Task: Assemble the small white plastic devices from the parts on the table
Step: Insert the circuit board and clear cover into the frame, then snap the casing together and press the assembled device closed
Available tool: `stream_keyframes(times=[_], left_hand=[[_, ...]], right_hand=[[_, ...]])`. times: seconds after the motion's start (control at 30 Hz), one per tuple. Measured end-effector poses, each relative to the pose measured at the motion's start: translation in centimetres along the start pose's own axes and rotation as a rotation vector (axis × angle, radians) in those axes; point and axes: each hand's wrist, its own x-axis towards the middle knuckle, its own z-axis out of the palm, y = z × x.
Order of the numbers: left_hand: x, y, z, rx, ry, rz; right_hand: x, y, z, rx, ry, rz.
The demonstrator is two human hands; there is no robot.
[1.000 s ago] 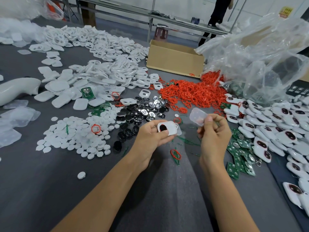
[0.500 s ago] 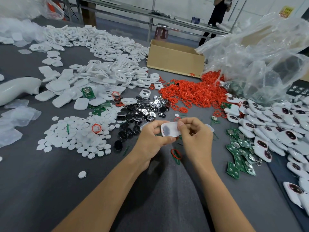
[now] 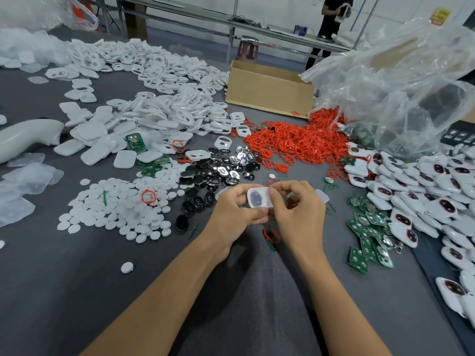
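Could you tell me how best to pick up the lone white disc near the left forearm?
Probably pinch the lone white disc across its rim from straight above: it lies flat and apart on the grey table, its edge free all round.

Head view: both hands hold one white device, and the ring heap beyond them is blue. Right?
No: the head view shows the ring heap red, not blue. The left hand and right hand do both hold one white device.
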Motion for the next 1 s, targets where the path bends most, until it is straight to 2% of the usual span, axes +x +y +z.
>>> stream_keyframes(times=[0.23,0.4,0.5,0.6,0.67,0.8,0.93,1.0], left_hand=[[0.0,0.0,0.0,-0.025,-0.008,-0.002],[-0.2,0.3,0.1,-0.094,-0.012,-0.021],[-0.1,0.4,0.0,-0.099,-0.02,-0.022],[-0.2,0.4,-0.1,-0.095,-0.02,-0.026],[-0.2,0.4,-0.1,-0.095,-0.02,-0.028],[-0.1,0.4,-0.1,-0.096,-0.02,-0.029],[-0.1,0.4,-0.2,-0.089,-0.023,-0.028],[-0.1,0.4,-0.2,-0.086,-0.024,-0.028]], right_hand=[[0.0,0.6,0.1,-0.044,0.012,0.054],[0.5,0.2,-1.3,-0.091,0.037,0.019],[1.3,1.8,-5.2,-0.401,0.016,0.096],[1.5,3.9,-9.7,-0.744,-0.134,0.3],[1.2,4.5,-11.2,-0.833,-0.218,0.403],[1.0,5.3,-11.5,-0.79,-0.236,0.417],[1.8,5.6,-11.6,-0.698,-0.105,0.292],[2.7,5.1,-10.9,-0.494,-0.105,0.291]])
